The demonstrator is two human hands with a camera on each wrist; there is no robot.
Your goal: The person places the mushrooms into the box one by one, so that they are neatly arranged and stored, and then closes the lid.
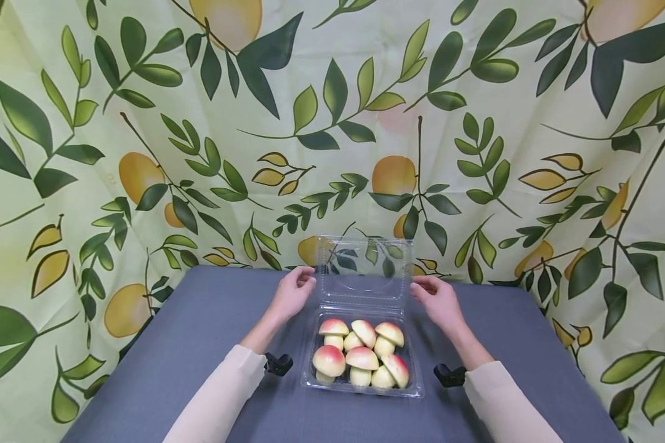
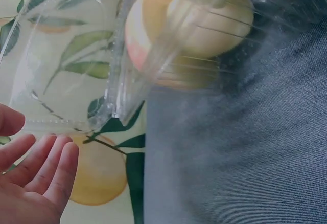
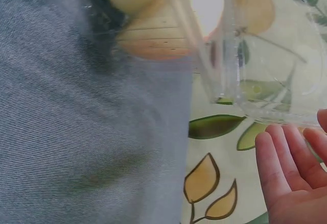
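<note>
A clear plastic clamshell container (image 1: 307, 376) stands on the table with its lid (image 1: 366, 271) raised upright at the back. Several mushroom-shaped pieces (image 1: 361, 359) with cream stems and pink-flushed caps sit inside it in two rows. My left hand (image 1: 295, 292) is at the lid's left edge; the left wrist view shows its fingers nearly straight, fingertips right at the plastic and the thumb apart from them. At the opposite edge is my right hand (image 1: 438, 301), its fingers (image 3: 273, 162) likewise extended toward the lid's rim. Neither hand curls round the plastic.
The table (image 1: 216, 326) has a dark grey-blue cloth cover. Close behind its far edge hangs a pale curtain (image 1: 332, 178) printed with leaves and orange fruit, which also runs along both sides. Dark wrist-camera mounts (image 1: 279, 364) project inward from both wrists.
</note>
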